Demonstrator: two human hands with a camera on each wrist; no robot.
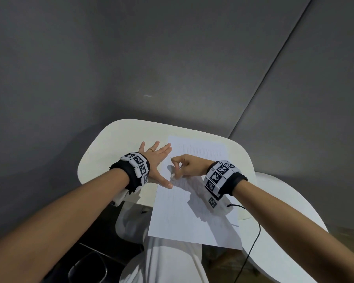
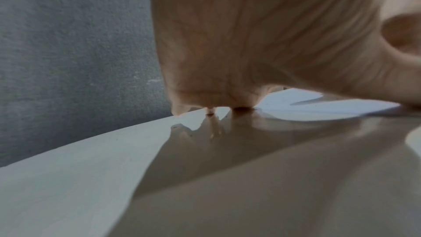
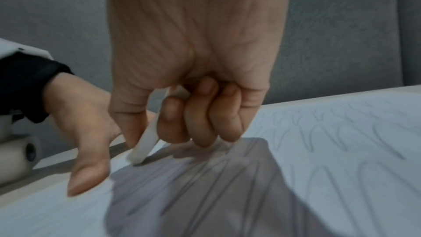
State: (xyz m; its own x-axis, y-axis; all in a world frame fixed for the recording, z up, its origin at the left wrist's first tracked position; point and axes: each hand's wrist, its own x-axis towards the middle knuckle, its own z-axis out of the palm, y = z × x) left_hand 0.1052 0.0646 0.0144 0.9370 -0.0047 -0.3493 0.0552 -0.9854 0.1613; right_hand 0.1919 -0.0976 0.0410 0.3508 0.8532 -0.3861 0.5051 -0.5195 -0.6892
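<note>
Head view: flat, spread left hand (image 1: 154,160) presses the paper (image 1: 192,217); right hand (image 1: 187,166) pinches a white stick (image 3: 148,138).

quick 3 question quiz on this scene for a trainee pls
1. True or false: the left hand lies flat with its fingers spread.
2. What does the right hand pinch? A) a white piece B) a red marker C) scissors
3. Where does the lower tip of the white piece touch?
Key: 1 true; 2 A; 3 on the sheet of paper, close to the left thumb.
</note>
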